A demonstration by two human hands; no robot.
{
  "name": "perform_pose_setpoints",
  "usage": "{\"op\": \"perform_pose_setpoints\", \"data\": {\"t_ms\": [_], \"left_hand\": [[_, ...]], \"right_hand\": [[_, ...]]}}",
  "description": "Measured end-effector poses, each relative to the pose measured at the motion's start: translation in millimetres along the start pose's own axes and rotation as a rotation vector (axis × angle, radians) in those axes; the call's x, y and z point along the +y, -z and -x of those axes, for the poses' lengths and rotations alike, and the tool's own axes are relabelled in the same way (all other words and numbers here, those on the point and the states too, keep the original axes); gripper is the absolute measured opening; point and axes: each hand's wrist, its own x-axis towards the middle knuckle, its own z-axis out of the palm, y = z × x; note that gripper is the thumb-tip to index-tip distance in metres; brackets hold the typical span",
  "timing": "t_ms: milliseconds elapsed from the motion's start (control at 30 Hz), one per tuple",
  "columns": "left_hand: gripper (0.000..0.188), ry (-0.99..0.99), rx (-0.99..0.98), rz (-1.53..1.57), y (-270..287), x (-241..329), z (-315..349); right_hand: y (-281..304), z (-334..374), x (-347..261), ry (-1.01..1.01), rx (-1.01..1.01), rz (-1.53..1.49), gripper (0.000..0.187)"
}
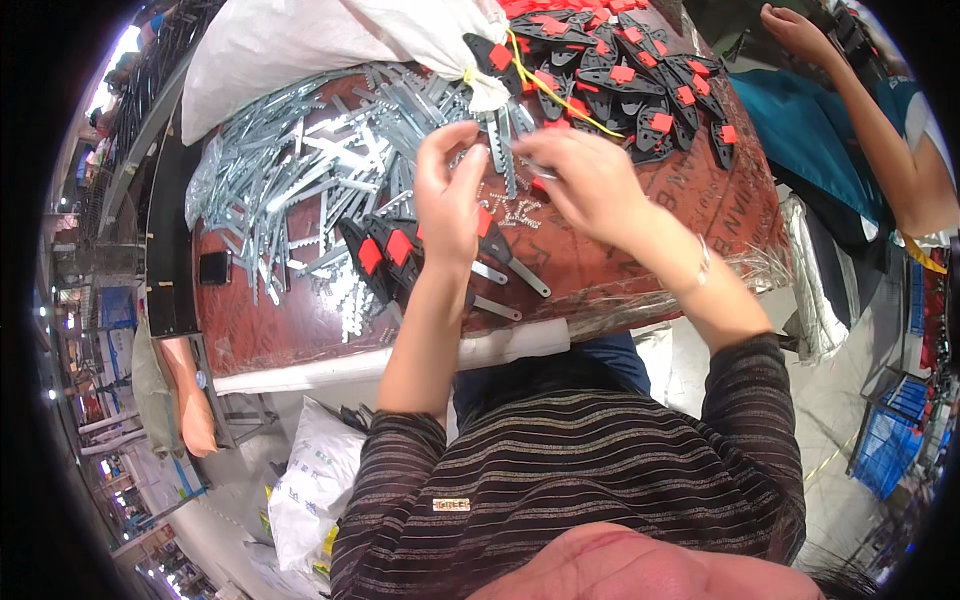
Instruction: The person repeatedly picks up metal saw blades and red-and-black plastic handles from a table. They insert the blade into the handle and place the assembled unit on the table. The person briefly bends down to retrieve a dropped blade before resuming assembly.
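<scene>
table (640, 250) | metal blades (300, 170) left; handles (640, 80) far right; sack (320, 40) behind

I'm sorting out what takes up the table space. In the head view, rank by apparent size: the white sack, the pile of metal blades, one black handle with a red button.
1. white sack
2. pile of metal blades, looks about as big as the sack, so unsure
3. black handle with a red button, clearly smallest

Beyond the fingers, at the table's far edge, lies a white sack (300, 50) tied with a yellow cord (555, 95). To their left a small black box (213, 268) sits on the reddish-brown table (690, 190). Far right of them, another person's arm (860, 120) reaches in, and below them a white printed bag (310, 490) stands on the floor.
</scene>
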Motion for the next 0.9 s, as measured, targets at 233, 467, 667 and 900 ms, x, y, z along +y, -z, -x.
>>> {"op": "perform_pose_setpoints", "data": {"t_ms": [233,467,667,900], "left_hand": [[0.05,-0.417,-0.404,-0.742,-98,-57,-80],[0.057,-0.489,-0.606,-1.317,-149,-85,-112],[0.042,0.635,-0.549,0.702,-106,-54,-71],[0.05,0.692,-0.39,1.284,-54,-15,-4]], "right_hand": [[68,86,-69,-0.53,0.098,-0.277,0.014],[53,130,-81,-0.791,0.079,-0.308,0.014],[40,140,-81,-0.987,0.047,-0.462,0.012],[51,117,-101,-1.067,0.156,-0.785,0.021]]}}
